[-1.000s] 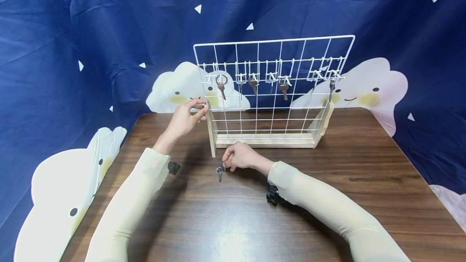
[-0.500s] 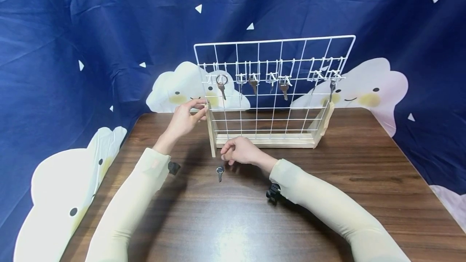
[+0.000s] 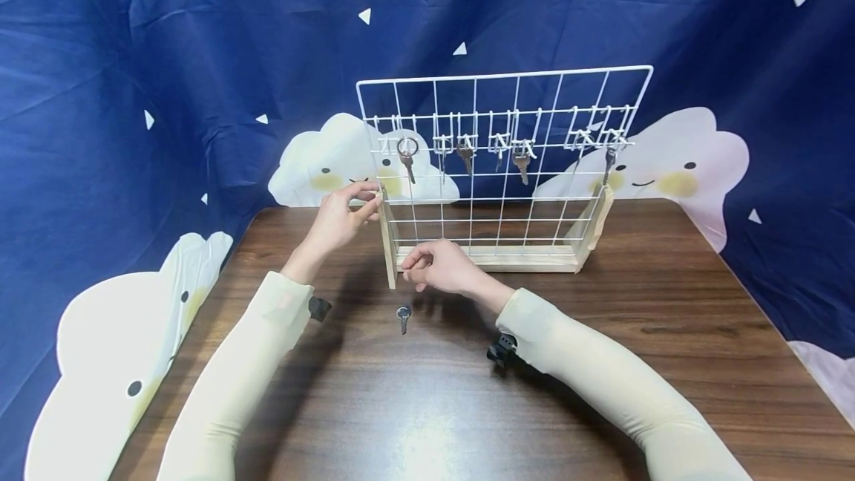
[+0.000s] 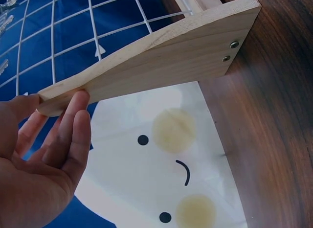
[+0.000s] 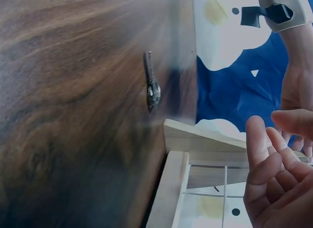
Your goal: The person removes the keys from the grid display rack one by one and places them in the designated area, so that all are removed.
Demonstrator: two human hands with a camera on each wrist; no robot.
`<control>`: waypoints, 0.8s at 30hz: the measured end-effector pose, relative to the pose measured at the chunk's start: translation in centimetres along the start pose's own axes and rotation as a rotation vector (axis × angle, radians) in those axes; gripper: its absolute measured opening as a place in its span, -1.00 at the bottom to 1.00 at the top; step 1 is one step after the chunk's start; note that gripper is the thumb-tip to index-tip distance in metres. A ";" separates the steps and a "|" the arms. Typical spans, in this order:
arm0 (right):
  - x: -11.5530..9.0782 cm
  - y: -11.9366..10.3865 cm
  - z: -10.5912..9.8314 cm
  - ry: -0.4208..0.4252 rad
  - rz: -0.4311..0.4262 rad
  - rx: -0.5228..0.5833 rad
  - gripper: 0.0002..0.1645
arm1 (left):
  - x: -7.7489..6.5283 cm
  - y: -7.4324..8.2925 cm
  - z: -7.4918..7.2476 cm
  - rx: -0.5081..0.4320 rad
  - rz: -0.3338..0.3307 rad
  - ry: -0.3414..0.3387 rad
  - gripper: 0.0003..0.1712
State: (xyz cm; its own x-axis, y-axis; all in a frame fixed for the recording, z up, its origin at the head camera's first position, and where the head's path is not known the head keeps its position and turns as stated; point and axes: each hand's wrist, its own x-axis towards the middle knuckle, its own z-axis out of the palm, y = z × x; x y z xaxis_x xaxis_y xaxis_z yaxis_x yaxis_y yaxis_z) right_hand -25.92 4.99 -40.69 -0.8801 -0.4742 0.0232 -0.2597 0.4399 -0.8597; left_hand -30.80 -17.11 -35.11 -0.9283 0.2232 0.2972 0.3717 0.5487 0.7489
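Observation:
A white wire grid rack (image 3: 471, 200) on a wooden stand has hooks with several keys hanging from them. My left hand (image 3: 339, 218) pinches the upper end of the stand's left wooden side panel (image 4: 161, 61), thumb on one face and fingers on the other. In front of the stand's base bar (image 3: 528, 264) hovers my right hand (image 3: 446, 267), its fingers loosely bent and nothing between them. A single key with a small ring (image 3: 404, 319) lies on the table, just nearer than the right fingertips; the right wrist view shows the same key (image 5: 153, 92) from the side.
The brown wooden table (image 3: 601, 362) carries the rack near its far edge. A blue curtain (image 3: 267, 36) with white clouds hangs close behind and beside it. Black wrist cameras are strapped below both cuffs. One ringed key (image 3: 407, 158) hangs at the rack's left.
My right hand has moved up and away from the key on the table, toward the stand's base. The key stays where it lay, and my left hand keeps its grip on the side panel.

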 end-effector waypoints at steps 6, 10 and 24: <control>-0.2 -0.8 -0.5 0.022 -0.019 0.005 -0.81 | 0.0 0.1 0.0 0.008 -0.003 -0.003 -0.60; -0.2 -1.4 -1.0 0.056 -0.028 -0.005 -0.85 | -0.1 0.1 0.0 0.008 -0.008 -0.004 -0.60; -0.3 -3.7 -3.5 0.151 -0.085 0.039 -0.83 | -0.1 0.3 -0.1 0.040 -0.006 -0.005 -0.61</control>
State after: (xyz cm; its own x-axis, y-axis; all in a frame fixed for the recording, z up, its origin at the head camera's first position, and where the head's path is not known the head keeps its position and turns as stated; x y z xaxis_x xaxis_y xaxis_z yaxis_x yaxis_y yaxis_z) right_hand -26.13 6.19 -35.74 -0.9061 -0.3873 0.1701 -0.3224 0.3719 -0.8705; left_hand -30.55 -17.03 -34.86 -0.9306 0.2233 0.2899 0.3659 0.5821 0.7262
